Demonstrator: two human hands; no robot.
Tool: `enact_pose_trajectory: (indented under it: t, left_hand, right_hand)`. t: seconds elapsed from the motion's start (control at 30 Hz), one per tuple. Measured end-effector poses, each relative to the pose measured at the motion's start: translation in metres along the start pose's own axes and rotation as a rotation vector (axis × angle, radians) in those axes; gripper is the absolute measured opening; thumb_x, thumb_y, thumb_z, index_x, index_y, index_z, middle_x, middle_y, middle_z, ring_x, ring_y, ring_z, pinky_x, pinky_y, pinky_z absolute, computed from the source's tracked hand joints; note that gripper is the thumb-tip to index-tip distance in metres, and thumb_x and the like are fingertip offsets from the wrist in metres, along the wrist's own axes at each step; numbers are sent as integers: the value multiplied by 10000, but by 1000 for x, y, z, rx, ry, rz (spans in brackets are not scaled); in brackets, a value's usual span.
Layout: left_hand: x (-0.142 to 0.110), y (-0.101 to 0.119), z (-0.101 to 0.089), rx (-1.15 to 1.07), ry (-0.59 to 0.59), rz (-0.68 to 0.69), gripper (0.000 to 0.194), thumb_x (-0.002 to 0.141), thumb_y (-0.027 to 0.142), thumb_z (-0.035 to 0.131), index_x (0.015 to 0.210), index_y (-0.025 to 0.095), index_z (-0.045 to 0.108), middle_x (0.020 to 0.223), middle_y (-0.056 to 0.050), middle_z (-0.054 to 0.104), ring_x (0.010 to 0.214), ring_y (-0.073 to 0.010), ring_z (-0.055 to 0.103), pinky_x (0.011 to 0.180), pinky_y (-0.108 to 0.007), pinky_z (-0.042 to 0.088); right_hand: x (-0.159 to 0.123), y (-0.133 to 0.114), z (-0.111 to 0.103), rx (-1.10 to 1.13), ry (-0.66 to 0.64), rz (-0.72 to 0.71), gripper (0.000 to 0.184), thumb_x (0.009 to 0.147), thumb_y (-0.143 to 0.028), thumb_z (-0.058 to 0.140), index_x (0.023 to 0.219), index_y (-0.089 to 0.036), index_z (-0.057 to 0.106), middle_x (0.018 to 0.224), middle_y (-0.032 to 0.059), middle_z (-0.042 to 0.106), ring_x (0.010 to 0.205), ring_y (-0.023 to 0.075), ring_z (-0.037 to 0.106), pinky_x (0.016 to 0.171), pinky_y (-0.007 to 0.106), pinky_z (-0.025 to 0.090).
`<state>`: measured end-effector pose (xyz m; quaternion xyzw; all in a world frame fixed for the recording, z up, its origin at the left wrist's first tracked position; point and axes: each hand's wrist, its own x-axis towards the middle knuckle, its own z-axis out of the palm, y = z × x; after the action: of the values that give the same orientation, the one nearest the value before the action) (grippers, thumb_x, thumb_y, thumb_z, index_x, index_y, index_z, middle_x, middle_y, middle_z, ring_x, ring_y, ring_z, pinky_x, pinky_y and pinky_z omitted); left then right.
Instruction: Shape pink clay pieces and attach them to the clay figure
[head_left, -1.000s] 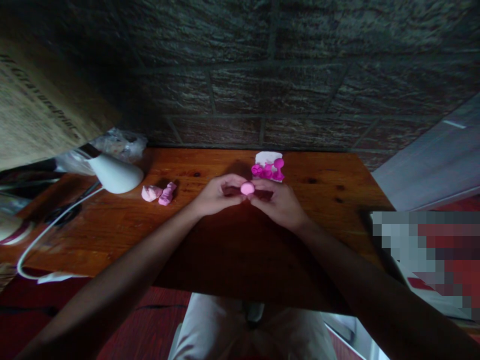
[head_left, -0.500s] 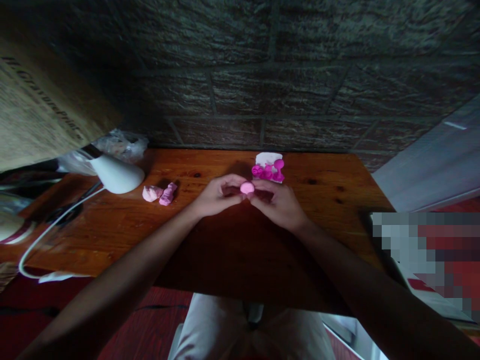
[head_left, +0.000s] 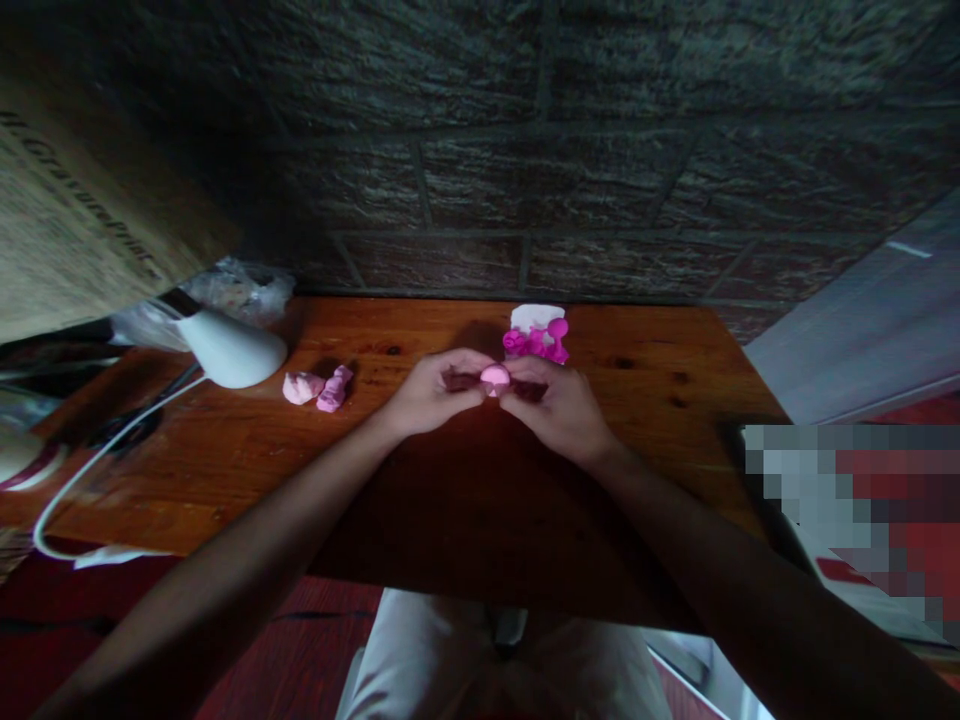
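Observation:
A small round lump of pink clay (head_left: 494, 377) is pinched between the fingertips of both my hands above the wooden table (head_left: 465, 500). My left hand (head_left: 436, 390) grips it from the left with its fingers curled. From the right, my right hand (head_left: 556, 403) closes thumb and fingers over it. Just behind my hands, bright magenta clay shapes (head_left: 537, 342) lie on a white piece (head_left: 534, 317). Two pale pink clay pieces (head_left: 318, 387) rest on the table to the left.
A white lamp head (head_left: 229, 347) with its white cable (head_left: 90, 470) lies at the table's left, next to crumpled clear plastic (head_left: 238, 285). A dark brick wall (head_left: 525, 150) rises behind the table. Printed brown paper (head_left: 82, 210) hangs at the upper left.
My right fingers have closed a little further over the pink lump, hiding more of it. Both hands stay in the same place.

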<state>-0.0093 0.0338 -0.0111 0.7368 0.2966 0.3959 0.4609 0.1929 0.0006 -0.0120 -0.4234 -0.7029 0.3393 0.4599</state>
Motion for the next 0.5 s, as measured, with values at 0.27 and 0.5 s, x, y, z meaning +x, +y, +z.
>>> enact_pose_trajectory:
  t: [0.27,0.5]
  left_hand:
    - [1,-1,0,-33,-1,-12,235,831,265,757,1020,137,706,1045,-91,767,958,-182,730,914,-340,580]
    - [1,2,2,-23,-22,-25,250,827,299,778,997,126,721,1003,-98,772,928,-191,733,902,-333,576]
  right_hand:
    - [0,1,-1,3,-11,-23,189,867,-241,663,1028,-228,763,1021,44,808,936,203,760,861,344,602]
    - [-1,-2,-1,-65,-7,7,156,840,-223,684,970,-216,771,961,45,812,884,202,757,800,316,588]
